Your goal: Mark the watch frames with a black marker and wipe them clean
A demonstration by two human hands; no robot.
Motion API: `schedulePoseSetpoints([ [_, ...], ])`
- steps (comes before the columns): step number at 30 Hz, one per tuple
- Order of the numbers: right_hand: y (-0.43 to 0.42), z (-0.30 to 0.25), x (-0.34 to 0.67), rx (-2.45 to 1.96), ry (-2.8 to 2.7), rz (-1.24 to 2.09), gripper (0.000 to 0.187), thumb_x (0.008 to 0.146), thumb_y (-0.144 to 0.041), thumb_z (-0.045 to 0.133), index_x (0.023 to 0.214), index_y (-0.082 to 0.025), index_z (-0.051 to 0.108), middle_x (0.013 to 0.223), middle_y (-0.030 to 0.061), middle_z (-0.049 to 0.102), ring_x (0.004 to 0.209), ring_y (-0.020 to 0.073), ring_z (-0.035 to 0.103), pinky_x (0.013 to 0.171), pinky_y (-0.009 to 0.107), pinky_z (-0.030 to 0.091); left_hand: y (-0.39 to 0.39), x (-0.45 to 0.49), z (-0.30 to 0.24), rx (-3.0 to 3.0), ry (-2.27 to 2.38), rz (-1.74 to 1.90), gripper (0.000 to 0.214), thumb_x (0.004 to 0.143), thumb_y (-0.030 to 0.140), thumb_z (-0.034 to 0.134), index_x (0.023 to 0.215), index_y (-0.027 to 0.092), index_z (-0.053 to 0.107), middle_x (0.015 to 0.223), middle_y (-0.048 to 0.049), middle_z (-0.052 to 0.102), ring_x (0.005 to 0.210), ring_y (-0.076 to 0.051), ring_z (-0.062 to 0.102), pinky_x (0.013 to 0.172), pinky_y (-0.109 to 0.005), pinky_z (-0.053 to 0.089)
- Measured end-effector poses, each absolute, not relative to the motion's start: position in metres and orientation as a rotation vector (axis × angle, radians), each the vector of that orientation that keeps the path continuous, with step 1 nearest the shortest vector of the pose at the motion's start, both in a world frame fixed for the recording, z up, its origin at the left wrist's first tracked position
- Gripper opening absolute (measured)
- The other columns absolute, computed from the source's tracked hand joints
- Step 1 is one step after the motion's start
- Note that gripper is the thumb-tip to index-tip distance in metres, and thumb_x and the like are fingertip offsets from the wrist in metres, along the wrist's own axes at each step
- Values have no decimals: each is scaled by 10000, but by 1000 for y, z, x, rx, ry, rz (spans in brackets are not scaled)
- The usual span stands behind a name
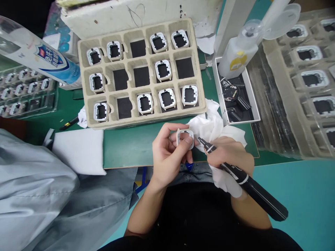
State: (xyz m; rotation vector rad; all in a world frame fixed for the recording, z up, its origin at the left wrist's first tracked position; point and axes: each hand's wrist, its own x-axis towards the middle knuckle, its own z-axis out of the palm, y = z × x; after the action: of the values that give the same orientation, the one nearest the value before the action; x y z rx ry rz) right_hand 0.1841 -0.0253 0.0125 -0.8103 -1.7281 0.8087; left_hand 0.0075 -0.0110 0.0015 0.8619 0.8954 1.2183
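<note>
Between the thumb and fingers of my left hand (171,153) is a small watch case frame (179,136), pale and squarish with an open middle. My right hand (230,155) grips a thick black marker pen (264,197), its dark tip pointing toward the frame and a small gap away from it. Some white tissue is also tucked under that hand. Crumpled white tissue (206,122) lies on the bench behind both hands. Beyond it stands a beige moulded tray (145,120), with similar frames in several of its compartments and bare dark bottoms in others.
At right, a white box (237,120) holds a pump bottle (237,57) and small dark parts. Stacked trays (282,115) rise farther right. To the left are a large clear bottle (54,57), a folded white cloth (78,150) and a seated person's grey-blue sleeve (31,167).
</note>
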Motion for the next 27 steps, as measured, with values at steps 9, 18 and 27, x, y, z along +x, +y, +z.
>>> schedulePoseSetpoints([
  [9, -23, 16, 180, -756, -1606, 922, 398, 1093, -452, 619, 772, -248, 499, 660, -78, 311, 548, 113, 277, 600, 335, 243, -11, 11, 4, 1008, 941, 1204, 219, 1020, 300, 844, 1187, 227, 722, 827, 10, 746, 551, -88, 647, 515, -193, 505],
  [18, -24, 12, 183, -779, -1636, 988, 419, 1079, -501, 634, 776, -235, 523, 662, -69, 373, 577, 107, 322, 625, 323, 260, -14, 10, 2, 1167, 939, 1199, 158, 1070, 230, 774, 1225, 239, 744, 891, 5, 738, 648, -93, 669, 631, -217, 555],
  [27, -25, 14, 178, -806, -1584, 969, 450, 1074, -539, 659, 767, -236, 529, 648, -68, 367, 567, 109, 312, 618, 332, 250, -14, 10, -1, 1260, 965, 1226, 175, 1072, 205, 765, 1241, 251, 770, 921, -6, 760, 736, -119, 721, 654, -221, 562],
])
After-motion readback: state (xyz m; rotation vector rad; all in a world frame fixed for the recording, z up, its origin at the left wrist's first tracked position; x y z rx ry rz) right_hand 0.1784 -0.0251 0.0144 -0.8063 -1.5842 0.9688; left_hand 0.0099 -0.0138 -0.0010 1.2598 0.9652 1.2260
